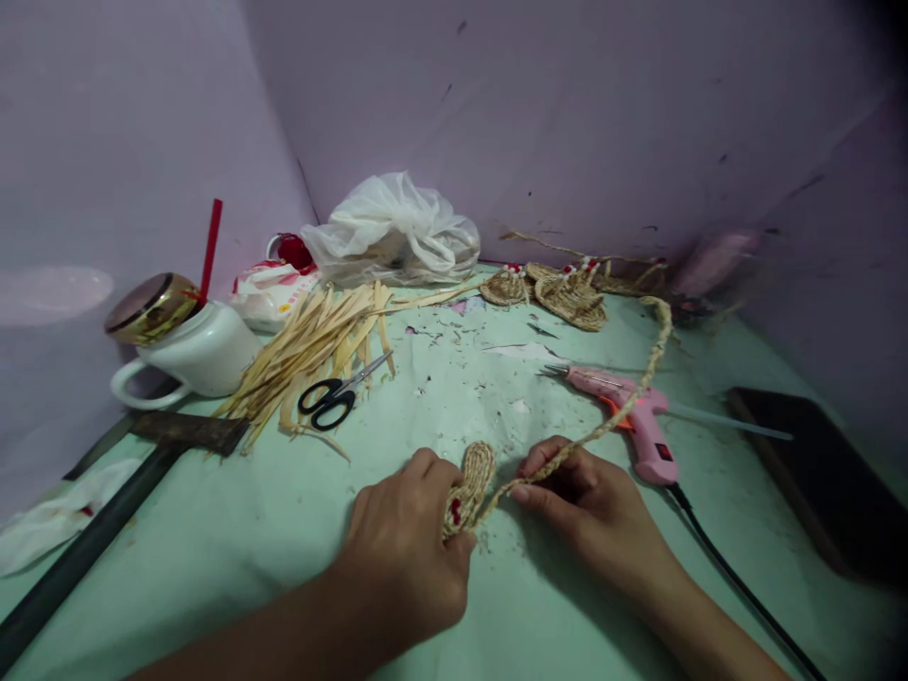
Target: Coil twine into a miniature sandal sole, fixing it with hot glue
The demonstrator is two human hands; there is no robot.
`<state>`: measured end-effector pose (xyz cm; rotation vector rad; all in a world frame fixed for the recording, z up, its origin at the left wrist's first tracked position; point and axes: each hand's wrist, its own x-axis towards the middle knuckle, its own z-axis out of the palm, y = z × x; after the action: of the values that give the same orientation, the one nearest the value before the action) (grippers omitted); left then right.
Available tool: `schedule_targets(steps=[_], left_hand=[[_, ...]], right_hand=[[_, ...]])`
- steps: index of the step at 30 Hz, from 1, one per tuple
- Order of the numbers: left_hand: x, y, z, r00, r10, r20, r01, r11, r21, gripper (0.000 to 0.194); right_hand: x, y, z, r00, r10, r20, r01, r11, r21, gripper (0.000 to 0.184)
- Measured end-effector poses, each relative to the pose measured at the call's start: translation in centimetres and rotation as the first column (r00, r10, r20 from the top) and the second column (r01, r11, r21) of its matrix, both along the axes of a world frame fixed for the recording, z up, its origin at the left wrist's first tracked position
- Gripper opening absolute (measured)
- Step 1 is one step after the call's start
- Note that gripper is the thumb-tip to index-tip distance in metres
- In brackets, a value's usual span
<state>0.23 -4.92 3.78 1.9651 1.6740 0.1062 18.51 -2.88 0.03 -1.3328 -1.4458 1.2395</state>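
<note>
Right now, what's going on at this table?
A person's two bare hands are at work. The left hand grips a small coiled straw piece; the right hand pinches a braided cord that runs to it. A pink glue gun lies unheld to the right, black-handled scissors by loose straw strips to the left.

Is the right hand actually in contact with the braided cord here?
Touching. The head view shows the right hand pinching the braided cord between thumb and fingers, close to the coiled piece in the left hand.
</note>
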Motion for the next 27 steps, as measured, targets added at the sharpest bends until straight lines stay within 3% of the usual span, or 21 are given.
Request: schedule_targets(steps=[3,8,13,16,19,22,24,27], left_hand=[[0.0,0.0,0.0,1.0,-0.004,-0.006,0.004,1.0,0.001,0.027],[-0.1,0.0,0.0,1.0,-0.014,-0.018,0.014,1.0,-0.006,0.027],[0.0,0.1,-0.3,1.0,-0.008,-0.018,0.008,1.0,0.001,0.027],[0.0,0.0,-0.3,1.0,-0.001,-0.018,0.001,1.0,0.003,0.027],[0.0,-0.1,-0.2,1.0,0.001,-0.014,-0.001,1.0,0.006,0.027],[0.0,-0.2,-0.2,1.0,-0.007,-0.014,0.007,1.0,0.005,0.026],[0.0,-0.1,-0.1,1.0,-0.013,-0.013,0.013,1.0,-0.003,0.025],[0.0,0.0,-0.1,1.0,-0.01,-0.009,0.009,1.0,-0.013,0.027]], right_hand=[[0.4,-0.1,0.7,0.997,0.057,-0.043,-0.057,0.998,-0.008,0.016],[2.1,-0.7,1.8,0.922,0.353,-0.159,-0.376,0.915,-0.146,0.011],[3.0,-0.8,1.9,0.907,0.411,-0.097,-0.422,0.893,-0.158,0.009],[2.0,-0.5,1.6,0.913,0.393,-0.104,-0.4,0.915,-0.057,0.013],[0.6,-0.1,1.0,0.946,0.321,0.043,-0.324,0.935,0.142,0.007],[-0.3,0.1,0.6,0.924,0.273,0.269,-0.352,0.881,0.315,0.007],[-0.4,0.0,0.4,0.876,0.295,0.381,-0.431,0.835,0.343,0.011],[-0.2,-0.1,0.3,0.841,0.335,0.424,-0.492,0.799,0.345,0.019]])
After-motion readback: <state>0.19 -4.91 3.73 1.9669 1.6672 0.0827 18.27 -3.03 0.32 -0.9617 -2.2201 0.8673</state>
